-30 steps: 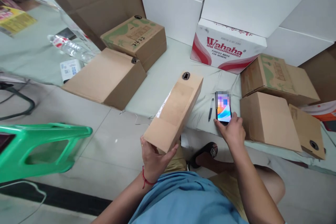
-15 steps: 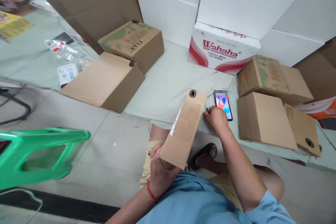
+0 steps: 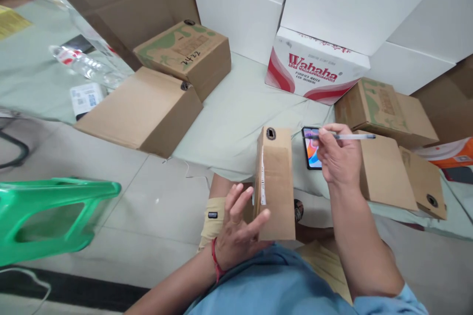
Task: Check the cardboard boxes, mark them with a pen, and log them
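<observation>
A narrow brown cardboard box (image 3: 277, 182) stands at the table's front edge, with a dark-rimmed hole near its far end and a white label on its left side. My left hand (image 3: 240, 226) is beside its near left side, fingers spread; whether the palm touches the box is hard to tell. My right hand (image 3: 338, 155) pinches a pen (image 3: 354, 136) that points right. Partly behind that hand, a phone (image 3: 312, 152) with a lit, colourful screen lies on the cloth.
Brown boxes (image 3: 185, 54) sit at the left and more boxes (image 3: 386, 170) at the right. A white and red Wahaha carton (image 3: 314, 66) is at the back. A plastic bottle (image 3: 88, 66) lies far left. A green stool (image 3: 55, 216) stands on the floor.
My right hand has risen from beside the phone and moved right, the pen now showing clearly. My left hand has opened from its hold on the box's near end. The box is turned straighter.
</observation>
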Demonstrator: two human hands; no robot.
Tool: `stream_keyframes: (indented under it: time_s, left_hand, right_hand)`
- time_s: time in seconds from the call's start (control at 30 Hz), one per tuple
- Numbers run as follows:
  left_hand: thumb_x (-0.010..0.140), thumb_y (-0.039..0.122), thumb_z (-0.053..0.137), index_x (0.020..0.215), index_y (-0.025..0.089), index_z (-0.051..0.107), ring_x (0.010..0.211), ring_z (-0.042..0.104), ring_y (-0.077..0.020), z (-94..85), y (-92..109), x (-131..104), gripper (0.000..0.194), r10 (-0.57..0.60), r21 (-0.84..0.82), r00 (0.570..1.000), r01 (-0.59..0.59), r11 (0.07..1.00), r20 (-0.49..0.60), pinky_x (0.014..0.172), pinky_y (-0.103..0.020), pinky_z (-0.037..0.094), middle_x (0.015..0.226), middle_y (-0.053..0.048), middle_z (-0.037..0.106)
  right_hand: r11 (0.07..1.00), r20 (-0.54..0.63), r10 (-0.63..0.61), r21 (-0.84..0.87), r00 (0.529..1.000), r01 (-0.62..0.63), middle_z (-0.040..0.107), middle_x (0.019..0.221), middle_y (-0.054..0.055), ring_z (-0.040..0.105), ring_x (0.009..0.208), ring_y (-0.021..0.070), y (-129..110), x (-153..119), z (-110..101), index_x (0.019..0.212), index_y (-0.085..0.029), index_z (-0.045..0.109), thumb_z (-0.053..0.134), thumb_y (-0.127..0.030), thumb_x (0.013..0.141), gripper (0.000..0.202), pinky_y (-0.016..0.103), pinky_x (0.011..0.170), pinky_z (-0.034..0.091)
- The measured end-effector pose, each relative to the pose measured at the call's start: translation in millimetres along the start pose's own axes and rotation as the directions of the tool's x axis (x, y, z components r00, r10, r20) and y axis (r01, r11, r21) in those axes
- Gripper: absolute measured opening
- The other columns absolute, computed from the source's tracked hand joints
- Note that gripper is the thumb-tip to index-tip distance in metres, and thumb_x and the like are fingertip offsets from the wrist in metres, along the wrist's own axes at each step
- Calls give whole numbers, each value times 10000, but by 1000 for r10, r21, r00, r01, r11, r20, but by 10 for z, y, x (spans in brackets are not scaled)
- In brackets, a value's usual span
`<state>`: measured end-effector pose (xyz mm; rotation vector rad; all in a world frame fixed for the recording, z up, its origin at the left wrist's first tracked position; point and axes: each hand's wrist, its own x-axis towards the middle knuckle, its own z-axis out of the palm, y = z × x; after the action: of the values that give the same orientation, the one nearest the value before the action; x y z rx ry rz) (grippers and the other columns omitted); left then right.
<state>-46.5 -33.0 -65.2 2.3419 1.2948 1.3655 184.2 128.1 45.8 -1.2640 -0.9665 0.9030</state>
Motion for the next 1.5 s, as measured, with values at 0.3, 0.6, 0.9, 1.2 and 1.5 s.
stream_keyframes:
  time_s: [0.3, 0.6, 0.9, 1.2, 1.5]
  left_hand:
    - [860, 571, 903, 1711, 140, 387, 1745, 176, -429, -125, -18, 544, 1084, 60, 25, 859, -84, 996, 508, 1393, -668, 222, 1825, -254, 315]
    - [857, 436, 934, 1664, 163, 432, 1743, 174, -440, -161, 88, 595, 988, -35, -48, 835, 73, 996, 550, 1220, -585, 568, 1834, -251, 293]
    - [801, 399, 978, 1631, 153, 465, 1723, 233, -466, -157, 108, 609, 1006, -31, -26, 847, 53, 998, 531, 1152, -583, 624, 1813, -259, 340]
    - [806, 462, 977, 1630, 162, 475, 1723, 236, -463, -143, 85, 594, 1011, -30, -44, 852, 62, 997, 522, 1154, -576, 622, 1814, -248, 346]
    - [870, 499, 918, 1640, 178, 472, 1727, 236, -446, -149, 76, 596, 946, -34, -68, 852, 81, 994, 522, 1176, -572, 605, 1806, -245, 366]
  right_hand:
    - [979, 256, -45, -181, 966, 93, 706, 752, -32, 550, 605, 106, 223, 63, 615, 963, -220, 722, 748, -376, 857, 190, 225, 558, 404]
    - [913, 143, -133, -368, 981, 178, 661, 706, -37, 601, 653, 134, 232, -29, 597, 888, -208, 692, 667, -365, 923, 163, 260, 669, 456]
    - [900, 182, -136, -388, 974, 198, 703, 770, -17, 669, 743, 156, 254, -16, 602, 967, -219, 719, 663, -420, 965, 209, 259, 697, 478]
    - [880, 217, -141, -419, 966, 223, 751, 807, -5, 640, 681, 142, 220, -23, 618, 960, -216, 744, 667, -396, 972, 196, 264, 678, 452]
    - [880, 222, -121, -427, 968, 207, 652, 665, -46, 460, 538, 108, 206, -34, 619, 891, -213, 734, 672, -397, 947, 202, 254, 551, 341]
